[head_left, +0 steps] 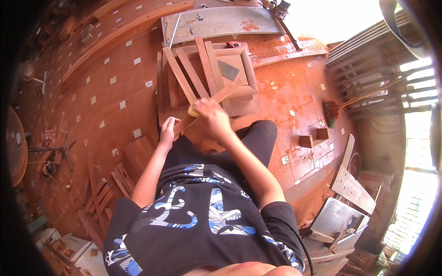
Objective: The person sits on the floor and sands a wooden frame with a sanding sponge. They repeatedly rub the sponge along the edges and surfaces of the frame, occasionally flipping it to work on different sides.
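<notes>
My left hand point(169, 132) is closed around the near end of a reddish wooden strip point(225, 90), which slants up to the right over my lap. My right hand point(212, 118) presses a small yellow pad point(192, 111) against the strip's middle; its exact kind is partly hidden by my fingers. Just beyond, several loose wooden strips point(205, 64) lean across a stack of framed wooden panels point(250, 76). On the top panel lie a dark grey rectangular sheet point(228, 70) and a red and black tape measure point(233, 44).
A long grey board point(225, 22) lies farther off, with a metal rod point(175, 30) on it and a power tool point(282, 8) at its far right. Orange sawdust covers the floor. To the right are a U-shaped wooden piece point(315, 139), a broom point(331, 110) and a machine table point(336, 216).
</notes>
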The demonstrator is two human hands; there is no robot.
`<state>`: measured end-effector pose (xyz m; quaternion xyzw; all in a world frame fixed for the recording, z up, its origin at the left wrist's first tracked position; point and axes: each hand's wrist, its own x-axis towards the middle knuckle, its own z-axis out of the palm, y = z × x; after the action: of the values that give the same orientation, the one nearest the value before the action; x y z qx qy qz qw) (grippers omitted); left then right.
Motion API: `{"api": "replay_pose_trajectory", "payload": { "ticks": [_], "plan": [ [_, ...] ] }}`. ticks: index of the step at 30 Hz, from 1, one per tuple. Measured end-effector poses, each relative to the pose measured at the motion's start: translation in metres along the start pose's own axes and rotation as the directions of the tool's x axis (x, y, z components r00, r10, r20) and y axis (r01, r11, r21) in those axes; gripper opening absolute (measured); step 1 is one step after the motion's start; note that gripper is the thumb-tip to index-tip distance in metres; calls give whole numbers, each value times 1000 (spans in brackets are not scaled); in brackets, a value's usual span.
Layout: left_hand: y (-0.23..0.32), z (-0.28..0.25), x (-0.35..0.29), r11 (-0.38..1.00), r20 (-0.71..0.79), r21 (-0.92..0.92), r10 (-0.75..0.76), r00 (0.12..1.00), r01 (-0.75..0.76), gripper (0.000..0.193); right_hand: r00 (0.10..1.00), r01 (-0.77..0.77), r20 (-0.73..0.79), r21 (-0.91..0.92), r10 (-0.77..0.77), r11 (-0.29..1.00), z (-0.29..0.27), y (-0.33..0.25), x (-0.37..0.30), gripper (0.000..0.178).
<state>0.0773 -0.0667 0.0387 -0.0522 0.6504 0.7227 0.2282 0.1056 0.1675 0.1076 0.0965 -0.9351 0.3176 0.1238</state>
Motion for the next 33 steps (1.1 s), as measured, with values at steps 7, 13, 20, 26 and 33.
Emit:
{"api": "replay_pose_trajectory", "payload": {
  "ticks": [7, 13, 20, 26, 33],
  "plan": [
    [8, 6, 1, 1000, 7, 1, -13, 1000, 13, 38, 936, -184, -337, -229, 100, 956, 2, 62, 19, 41],
    [2, 9, 1, 1000, -37, -2, -25, 999, 25, 37, 972, 212, 116, -50, -205, 976, 29, -32, -18, 48],
    [9, 9, 0, 1000, 6, 4, -1, 1000, 1, 38, 950, -51, -308, -337, -59, 940, -7, 81, 22, 35],
    [6, 5, -4, 999, 5, 26, 24, 1000, -24, 39, 811, -582, -84, -212, 579, 785, -70, 97, 55, 29],
    [-3, 3, 3, 989, -5, 107, 101, 995, -99, 40, 883, -316, -415, -176, 221, 932, -31, 124, 24, 36]
  ]
}}
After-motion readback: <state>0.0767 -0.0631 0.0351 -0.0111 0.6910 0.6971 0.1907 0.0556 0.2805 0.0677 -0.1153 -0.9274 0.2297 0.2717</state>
